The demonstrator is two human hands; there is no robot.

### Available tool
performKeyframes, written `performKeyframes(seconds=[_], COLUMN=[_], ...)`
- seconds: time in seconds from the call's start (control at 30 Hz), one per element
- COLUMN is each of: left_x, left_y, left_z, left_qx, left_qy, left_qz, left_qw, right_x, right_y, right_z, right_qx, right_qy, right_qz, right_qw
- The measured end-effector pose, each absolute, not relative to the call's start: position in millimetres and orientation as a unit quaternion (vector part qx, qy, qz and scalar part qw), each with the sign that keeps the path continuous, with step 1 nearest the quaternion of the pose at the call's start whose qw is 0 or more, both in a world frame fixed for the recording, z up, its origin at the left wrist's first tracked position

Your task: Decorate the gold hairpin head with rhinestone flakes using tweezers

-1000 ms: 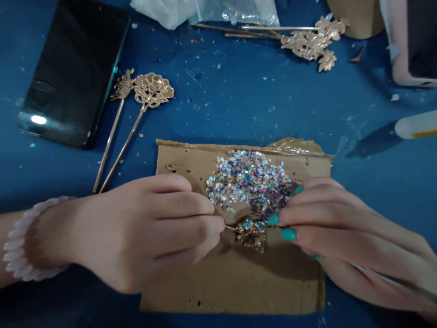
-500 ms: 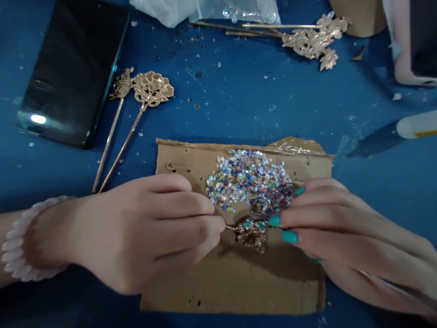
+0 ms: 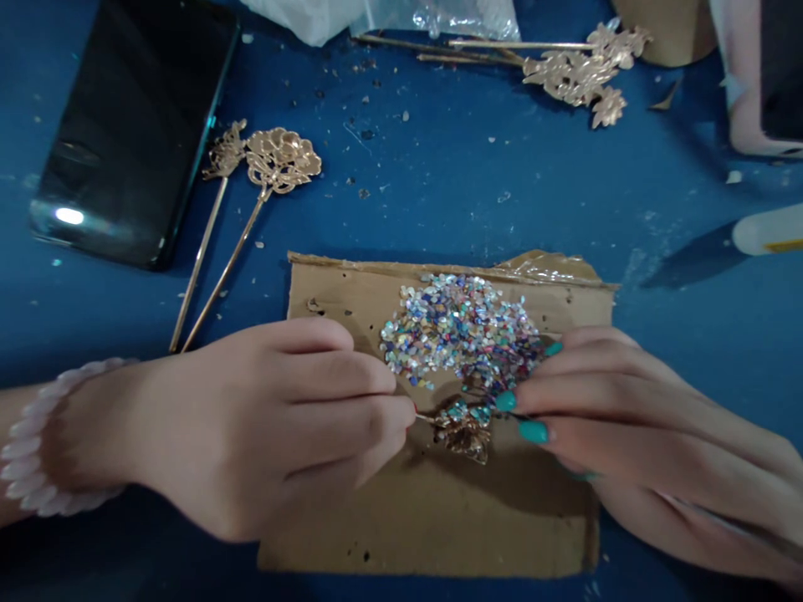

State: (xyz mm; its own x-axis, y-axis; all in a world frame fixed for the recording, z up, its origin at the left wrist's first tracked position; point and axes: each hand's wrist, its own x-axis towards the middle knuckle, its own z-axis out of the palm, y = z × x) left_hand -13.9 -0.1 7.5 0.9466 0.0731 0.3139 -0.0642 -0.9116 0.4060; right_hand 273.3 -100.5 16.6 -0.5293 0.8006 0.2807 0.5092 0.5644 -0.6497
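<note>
A gold metal ornament point(image 3: 464, 435) with blue-green stones along its upper edge hangs over the cardboard piece point(image 3: 427, 535). My left hand point(image 3: 294, 426), closed, pinches the thin gold stem at the ornament's left. On the ornament's right side is my right hand point(image 3: 627, 426), with green nails; its thumb and finger are pressed on a thin dark tool whose tip reaches toward the stones. The handle end of a tool also shows below that palm. A pile of small shiny multicoloured chips point(image 3: 464, 330) lies on the cardboard just above the ornament.
Two gold hairpins point(image 3: 276, 163) and a black phone point(image 3: 131, 125) lie at the left. More gold flower pins point(image 3: 574, 75) and a clear plastic bag point(image 3: 439, 17) are at the top. A white-cased device point(image 3: 744, 109) and a white tube point(image 3: 765, 234) sit at the right.
</note>
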Motion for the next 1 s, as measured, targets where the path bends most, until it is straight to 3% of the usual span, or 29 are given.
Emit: performKeyframes(seconds=[0.53, 1.0], left_x=[-13.1, -13.9], left_y=[0.0, 0.1], left_z=[6.2, 8.3], left_qx=[0.962, 0.960], left_qy=[0.005, 0.003], left_qz=[0.166, 0.164], left_qw=[0.216, 0.227], right_x=[274.6, 280.0], right_y=[-102.7, -98.5], right_z=[14.0, 8.0], right_qx=[-0.412, -0.359], right_qy=[-0.843, -0.844], right_qz=[0.196, 0.257], right_qw=[0.286, 0.305])
